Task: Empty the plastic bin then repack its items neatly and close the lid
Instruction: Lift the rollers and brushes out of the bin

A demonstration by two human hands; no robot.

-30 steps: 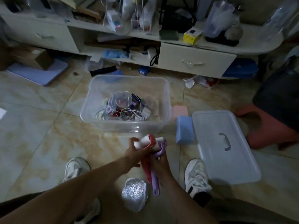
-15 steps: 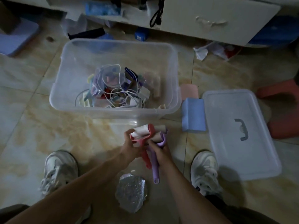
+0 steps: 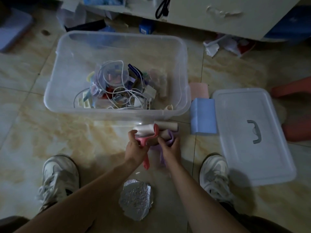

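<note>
Hands gripping lint rollers, left hand (image 3: 134,149) the pink roller (image 3: 146,137), right hand (image 3: 170,147) the purple roller (image 3: 169,134); no legible writing.

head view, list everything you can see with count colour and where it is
plastic bin: 1, clear, floor centre, open
loose items: a tangle, white cables and mixed colours, inside bin
lid: 1, clear with grey handle, floor right of bin
blue block: 1, between bin and lid
pink block: 1, behind blue block
lint rollers: 2, pink and purple, held in front of bin
foil piece: 1, silver, floor between shoes
cabinet: 1, cream, top
stool: 1, red, right edge
shoes: 2, white
hands: left hand holds pink roller, right hand holds purple
</note>
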